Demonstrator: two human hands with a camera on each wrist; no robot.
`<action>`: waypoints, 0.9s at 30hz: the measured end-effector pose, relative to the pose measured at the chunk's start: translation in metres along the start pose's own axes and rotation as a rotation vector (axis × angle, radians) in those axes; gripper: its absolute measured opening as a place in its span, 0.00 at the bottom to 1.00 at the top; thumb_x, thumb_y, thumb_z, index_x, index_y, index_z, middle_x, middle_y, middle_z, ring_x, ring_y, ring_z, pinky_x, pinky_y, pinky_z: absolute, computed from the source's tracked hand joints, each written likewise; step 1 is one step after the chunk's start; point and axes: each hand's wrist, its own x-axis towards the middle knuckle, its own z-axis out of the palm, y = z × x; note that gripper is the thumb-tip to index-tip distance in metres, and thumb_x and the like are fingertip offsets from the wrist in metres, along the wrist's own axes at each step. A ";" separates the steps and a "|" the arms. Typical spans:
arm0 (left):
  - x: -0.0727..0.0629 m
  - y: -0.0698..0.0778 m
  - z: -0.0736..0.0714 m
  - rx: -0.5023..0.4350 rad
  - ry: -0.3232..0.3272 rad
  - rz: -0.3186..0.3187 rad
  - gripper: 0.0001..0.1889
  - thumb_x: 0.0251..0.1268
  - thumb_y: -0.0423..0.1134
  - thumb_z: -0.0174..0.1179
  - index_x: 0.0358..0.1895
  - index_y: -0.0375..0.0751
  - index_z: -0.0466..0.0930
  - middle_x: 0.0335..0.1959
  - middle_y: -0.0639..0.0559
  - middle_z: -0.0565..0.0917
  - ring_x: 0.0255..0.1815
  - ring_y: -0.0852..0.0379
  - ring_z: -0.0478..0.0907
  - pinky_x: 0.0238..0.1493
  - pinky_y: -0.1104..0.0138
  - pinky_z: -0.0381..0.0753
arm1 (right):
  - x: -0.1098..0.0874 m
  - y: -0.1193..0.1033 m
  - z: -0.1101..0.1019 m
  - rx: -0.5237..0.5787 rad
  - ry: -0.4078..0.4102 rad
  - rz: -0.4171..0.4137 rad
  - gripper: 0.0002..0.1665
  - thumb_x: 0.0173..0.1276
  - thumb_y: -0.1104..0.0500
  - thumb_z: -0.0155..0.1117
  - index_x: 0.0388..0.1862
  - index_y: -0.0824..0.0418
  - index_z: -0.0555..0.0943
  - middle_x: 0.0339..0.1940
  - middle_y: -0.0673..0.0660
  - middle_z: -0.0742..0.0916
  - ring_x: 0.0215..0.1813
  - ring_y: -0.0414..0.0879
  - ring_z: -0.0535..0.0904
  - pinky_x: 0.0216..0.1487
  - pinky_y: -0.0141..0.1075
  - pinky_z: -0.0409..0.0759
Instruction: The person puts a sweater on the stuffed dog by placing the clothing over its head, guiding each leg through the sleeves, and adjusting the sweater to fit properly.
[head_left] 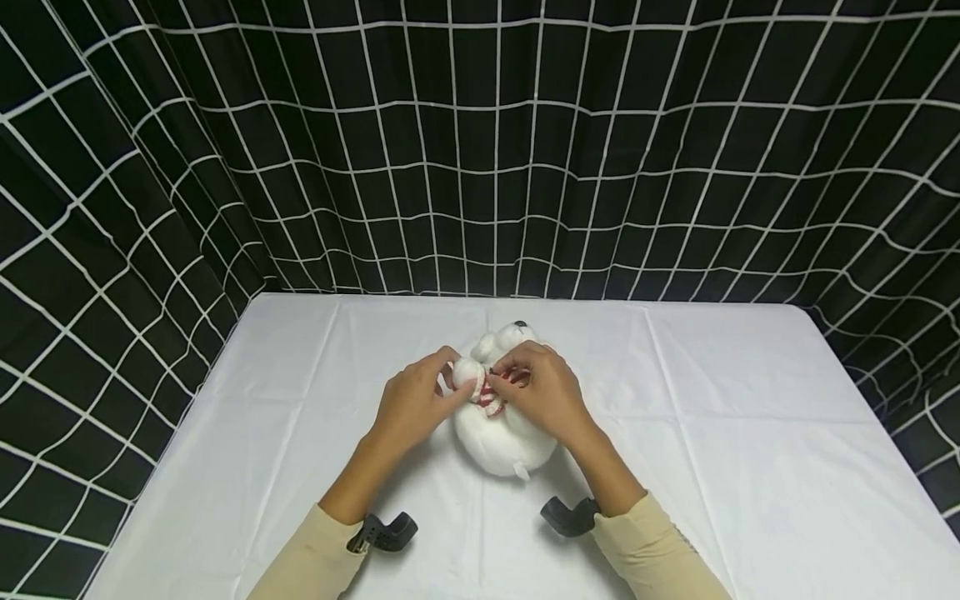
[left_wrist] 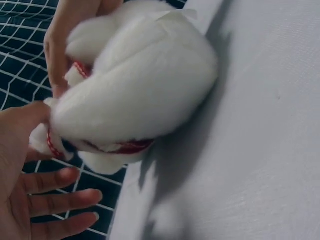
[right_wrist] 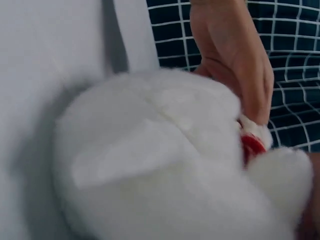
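Observation:
A white plush bear (head_left: 495,442) with a dark nose lies on the table, its head pointing away from me. A red-and-white scarf (head_left: 491,404) goes round its neck. My left hand (head_left: 412,396) grips a rounded white part of the bear at the scarf's left edge, thumb and index finger on either side. The left wrist view shows the other fingers of this hand spread out. Over the neck, my right hand (head_left: 547,387) pinches the scarf; its fingertips are partly hidden. The bear's furry body (right_wrist: 150,165) fills much of the right wrist view.
A white cloth covers the table (head_left: 300,433), with fold creases across it. Black curtains (head_left: 480,150) with a white grid hang behind and at both sides. Dark wrist mounts (head_left: 390,533) sit on both forearms, at the beige sleeves (head_left: 315,558).

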 end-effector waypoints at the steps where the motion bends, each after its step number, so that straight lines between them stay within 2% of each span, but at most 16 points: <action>1: 0.000 0.000 -0.001 -0.008 0.008 0.004 0.11 0.65 0.52 0.65 0.38 0.52 0.76 0.27 0.58 0.80 0.26 0.62 0.75 0.24 0.63 0.72 | 0.000 0.000 -0.001 0.009 -0.010 -0.012 0.08 0.57 0.58 0.80 0.34 0.57 0.89 0.35 0.49 0.87 0.42 0.47 0.80 0.44 0.41 0.77; 5: 0.002 -0.002 -0.004 -0.043 0.010 0.012 0.09 0.67 0.49 0.64 0.40 0.50 0.79 0.31 0.59 0.81 0.29 0.61 0.78 0.26 0.63 0.74 | 0.002 0.001 -0.006 0.046 -0.045 -0.004 0.08 0.55 0.61 0.81 0.31 0.58 0.89 0.30 0.48 0.87 0.38 0.44 0.81 0.42 0.37 0.79; 10: 0.003 -0.004 -0.006 -0.117 -0.022 -0.015 0.09 0.68 0.49 0.65 0.43 0.49 0.82 0.35 0.59 0.83 0.30 0.62 0.79 0.28 0.62 0.75 | 0.003 0.003 -0.014 0.056 -0.074 0.070 0.05 0.56 0.66 0.75 0.24 0.58 0.87 0.19 0.46 0.84 0.28 0.40 0.79 0.34 0.31 0.76; 15: 0.004 -0.008 -0.010 -0.172 -0.035 -0.063 0.07 0.66 0.48 0.67 0.40 0.52 0.82 0.38 0.60 0.84 0.32 0.62 0.80 0.30 0.61 0.76 | 0.001 0.003 -0.023 0.002 -0.052 0.123 0.07 0.53 0.67 0.70 0.20 0.58 0.84 0.16 0.46 0.80 0.26 0.40 0.74 0.29 0.31 0.71; 19: 0.004 -0.010 -0.014 -0.214 -0.038 -0.098 0.07 0.65 0.48 0.68 0.39 0.53 0.82 0.39 0.61 0.85 0.33 0.62 0.81 0.32 0.60 0.76 | 0.001 0.004 -0.027 -0.001 -0.043 0.155 0.06 0.54 0.66 0.70 0.21 0.58 0.84 0.16 0.47 0.79 0.21 0.41 0.73 0.23 0.32 0.71; 22: 0.004 -0.011 -0.015 -0.253 -0.058 -0.113 0.09 0.65 0.51 0.68 0.41 0.53 0.83 0.36 0.59 0.85 0.32 0.61 0.80 0.31 0.61 0.76 | 0.001 0.005 -0.027 0.019 -0.066 0.147 0.04 0.57 0.64 0.71 0.25 0.58 0.85 0.18 0.47 0.81 0.24 0.41 0.76 0.26 0.33 0.74; 27: 0.004 -0.013 -0.013 -0.262 -0.105 -0.112 0.16 0.62 0.55 0.70 0.48 0.54 0.81 0.28 0.57 0.82 0.29 0.60 0.79 0.29 0.62 0.75 | 0.003 0.006 -0.028 0.124 -0.140 0.062 0.03 0.63 0.61 0.75 0.36 0.58 0.89 0.32 0.49 0.88 0.38 0.44 0.83 0.43 0.39 0.82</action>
